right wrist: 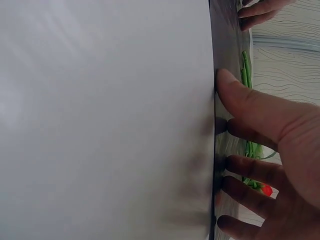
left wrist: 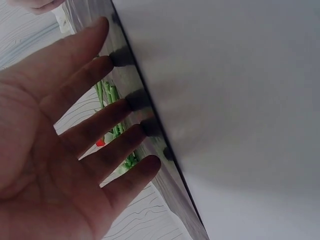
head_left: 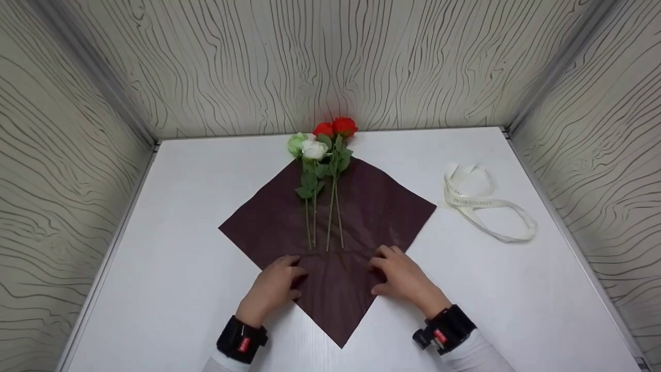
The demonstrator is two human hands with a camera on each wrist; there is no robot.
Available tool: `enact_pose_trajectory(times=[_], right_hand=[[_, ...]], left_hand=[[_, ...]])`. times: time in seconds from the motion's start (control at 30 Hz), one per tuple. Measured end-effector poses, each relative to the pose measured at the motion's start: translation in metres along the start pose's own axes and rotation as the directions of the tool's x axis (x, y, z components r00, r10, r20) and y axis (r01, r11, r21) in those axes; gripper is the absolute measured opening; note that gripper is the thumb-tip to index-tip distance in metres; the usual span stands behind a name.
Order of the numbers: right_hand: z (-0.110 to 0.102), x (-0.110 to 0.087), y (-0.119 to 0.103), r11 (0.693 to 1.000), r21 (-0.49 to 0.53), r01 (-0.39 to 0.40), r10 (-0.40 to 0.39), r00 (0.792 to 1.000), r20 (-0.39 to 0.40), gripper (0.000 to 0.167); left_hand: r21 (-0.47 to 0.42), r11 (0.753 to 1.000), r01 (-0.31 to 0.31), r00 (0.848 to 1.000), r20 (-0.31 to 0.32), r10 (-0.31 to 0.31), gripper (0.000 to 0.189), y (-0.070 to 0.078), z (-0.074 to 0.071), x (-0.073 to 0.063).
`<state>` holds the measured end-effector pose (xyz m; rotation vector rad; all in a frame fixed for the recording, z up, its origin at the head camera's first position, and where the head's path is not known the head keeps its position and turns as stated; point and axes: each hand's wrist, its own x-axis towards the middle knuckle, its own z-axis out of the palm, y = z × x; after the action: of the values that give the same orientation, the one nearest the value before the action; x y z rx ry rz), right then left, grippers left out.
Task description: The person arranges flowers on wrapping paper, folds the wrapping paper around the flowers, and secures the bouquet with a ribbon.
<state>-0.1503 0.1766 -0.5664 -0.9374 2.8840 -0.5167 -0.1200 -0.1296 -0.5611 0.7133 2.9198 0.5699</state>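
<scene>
A dark maroon sheet of wrapping paper (head_left: 372, 206) lies like a diamond on the white table, one corner toward the person. On its upper half lie artificial flowers: two red roses (head_left: 344, 126), a white rose (head_left: 314, 149) and a pale green one (head_left: 296, 144), their stems pointing down. My left hand (head_left: 273, 284) is at the paper's lower left edge, its fingertips (left wrist: 152, 164) spread along that edge. At the lower right edge is my right hand (head_left: 405, 276), thumb and fingers (right wrist: 245, 192) apart and loosely bent. Neither hand grips anything.
To the right of the paper lies a loosely looped cream ribbon (head_left: 483, 204) with printed lettering. Wood-grain patterned panels (head_left: 248, 67) stand behind the table (head_left: 170, 268) and along both sides.
</scene>
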Motion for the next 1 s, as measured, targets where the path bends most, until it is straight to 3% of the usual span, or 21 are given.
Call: enact_pose_trajectory(times=[0.2,0.47,0.6,0.7,0.83,1.0], right_hand=[[0.0,0.004,0.0,1.0,-0.008,0.02,-0.02,0.999,-0.028,0.037],[0.003,0.007,0.003,0.999,0.041,0.019,-0.016,0.997,-0.076,0.013],[0.002,0.009,0.003,0.997,0.076,-0.002,0.007,0.997,-0.073,0.012],[0.001,0.009,0.002,0.995,0.093,-0.041,0.046,0.998,-0.049,0.021],[-0.002,0.006,0.002,0.984,0.144,-0.101,0.099,0.995,0.018,0.049],[-0.008,0.0,0.007,0.972,0.223,-0.073,0.057,0.995,0.076,0.069]], left_hand=[[-0.04,0.999,0.019,1.0,0.023,-0.019,0.046,0.0,-0.003,-0.001],[-0.15,0.987,0.055,0.991,0.127,-0.036,0.066,-0.007,-0.011,-0.007],[-0.183,0.981,0.062,0.99,0.134,-0.037,0.057,-0.013,-0.015,-0.003],[-0.188,0.979,0.079,0.993,0.106,-0.06,0.04,-0.017,-0.017,0.004],[-0.202,0.973,0.111,0.992,0.08,-0.097,0.03,-0.022,-0.02,0.013],[-0.225,0.964,0.144,0.988,0.087,-0.128,0.029,-0.023,-0.02,0.02]])
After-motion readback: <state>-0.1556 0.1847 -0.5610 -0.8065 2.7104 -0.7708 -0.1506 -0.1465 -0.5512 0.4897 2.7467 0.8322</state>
